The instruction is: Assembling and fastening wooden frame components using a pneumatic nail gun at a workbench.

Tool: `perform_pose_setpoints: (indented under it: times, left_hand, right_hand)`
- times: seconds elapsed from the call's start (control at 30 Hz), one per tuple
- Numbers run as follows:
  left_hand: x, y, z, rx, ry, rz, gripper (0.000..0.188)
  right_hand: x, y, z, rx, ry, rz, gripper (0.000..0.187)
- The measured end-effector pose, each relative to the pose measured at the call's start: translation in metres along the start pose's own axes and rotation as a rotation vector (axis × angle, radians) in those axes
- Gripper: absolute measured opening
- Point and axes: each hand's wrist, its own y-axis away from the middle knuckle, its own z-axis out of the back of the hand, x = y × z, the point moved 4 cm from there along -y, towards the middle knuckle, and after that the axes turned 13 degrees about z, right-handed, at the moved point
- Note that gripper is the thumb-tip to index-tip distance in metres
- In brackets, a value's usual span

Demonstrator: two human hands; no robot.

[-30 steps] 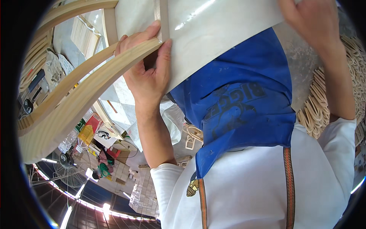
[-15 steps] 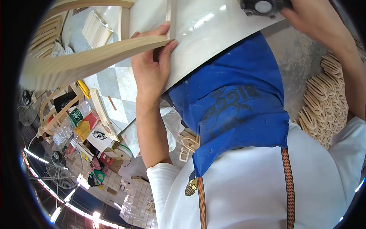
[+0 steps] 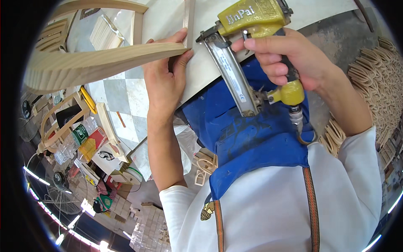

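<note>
We see our left hand (image 3: 161, 80) with its thumb (image 3: 181, 64) and forefinger parted into a narrow curve, a dark gap showing between them, and the pair pinching the end of a curved wooden rail (image 3: 113, 62). The thumb tip presses just below that end, while the forefinger tip reaches above it to touch a narrow wooden strip (image 3: 189, 21), which meets the rail right between the two fingertips. How the remaining left fingers lie behind the rail we cannot tell. From this pinch the rail sweeps away to the left, broadening as it goes, and just right of the thumb spreads a pale, smooth board (image 3: 199, 77). Our right hand (image 3: 294, 61) is closed around the dark grip of a yellow nail gun (image 3: 252, 19): three fingers curl over the grip, pressed close together, and two fingertips sit near the small trigger. The gun's nose points toward the left fingertips, near but apart from them, and its silver magazine (image 3: 233, 77) slants down between our two hands, over a blue apron (image 3: 268, 147). Below the right fingers hangs a metal hose coupling (image 3: 296, 116). Beyond the right wrist lie heaped bent wooden pieces (image 3: 371, 88); left of the left wrist we see a grey-and-white chequered surface (image 3: 115, 94).
</note>
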Motion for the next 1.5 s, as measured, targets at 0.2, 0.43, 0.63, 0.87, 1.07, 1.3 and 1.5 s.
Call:
perform_pose_setpoints:
  times: [0.2, 0.43, 0.63, 0.87, 1.07, 1.3, 1.5]
  left_hand:
    - [0.0, -0.001, -0.001, -0.052, 0.07, -0.015, 0.036]
    - [0.001, 0.0, -0.002, -0.027, 0.028, -0.012, 0.035]
    - [0.004, 0.001, -0.001, 0.03, 0.033, 0.03, 0.037]
    - [0.003, 0.001, -0.001, 0.019, 0.021, 0.016, 0.038]
    - [0.003, -0.001, -0.003, -0.045, 0.04, 0.039, 0.031]
    - [0.004, 0.0, -0.001, -0.037, 0.017, 0.009, 0.035]
    - [0.003, 0.0, 0.0, -0.025, -0.028, -0.035, 0.04]
  right_hand:
    - [-0.012, -0.003, -0.003, 0.034, -0.086, 0.0, 0.031]
    - [-0.018, -0.005, -0.001, 0.065, -0.157, 0.001, 0.031]
    - [-0.019, -0.005, -0.002, 0.051, -0.154, 0.01, 0.032]
    - [-0.022, -0.006, 0.001, 0.068, -0.167, 0.005, 0.032]
    - [-0.018, -0.005, -0.001, 0.06, -0.148, -0.004, 0.031]
    - [-0.021, -0.008, 0.001, 0.027, -0.083, -0.016, 0.029]
    - [-0.021, -0.009, 0.006, 0.078, -0.129, 0.005, 0.029]
